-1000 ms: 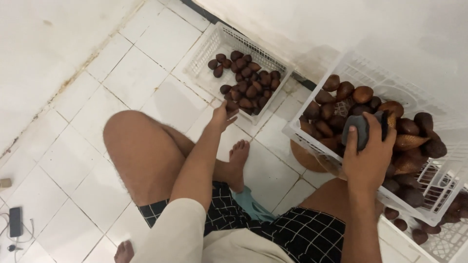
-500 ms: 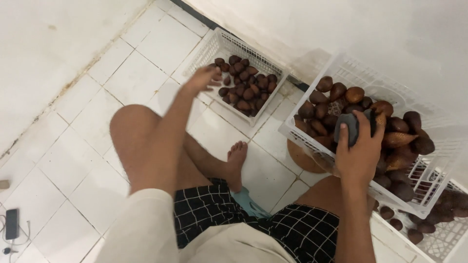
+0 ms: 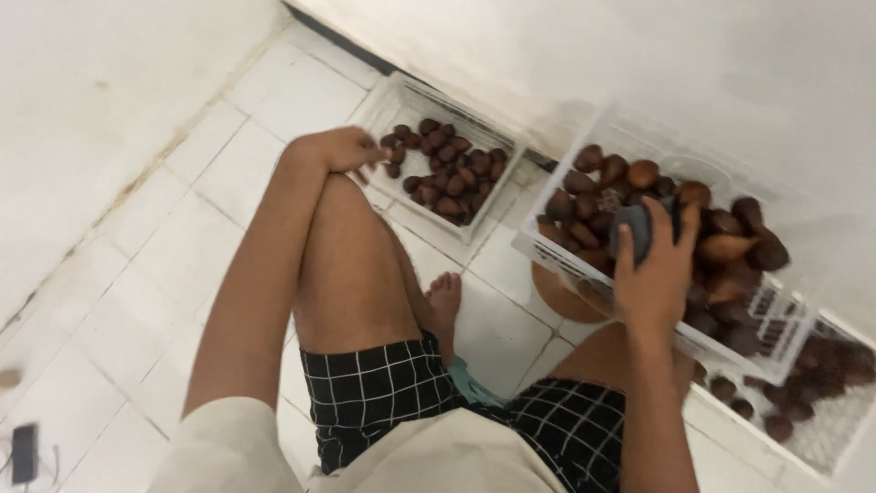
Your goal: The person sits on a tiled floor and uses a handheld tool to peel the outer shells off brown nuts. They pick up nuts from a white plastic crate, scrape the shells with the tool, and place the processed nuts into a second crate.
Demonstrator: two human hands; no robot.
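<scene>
On white floor tiles, our left hand hangs released over the far white basket of brown fruit, while our right hand grasps a dark fruit at the near basket.

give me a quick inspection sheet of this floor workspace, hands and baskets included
surface: white tiled floor, grime along the wall joint
job's things: far white basket part filled with brown fruits; near white basket heaped with the same fruit; a third basket at lower right, blurred
clutter: round brown object under the near basket, kind unclear; teal cloth between the legs
grippers: left hand at the far basket's edge, whether it holds anything cannot be told; right hand closed on a dark grey object over the near basket
cables: small dark device with a thin lead at lower left
surroundings: white walls; no other people seen
</scene>
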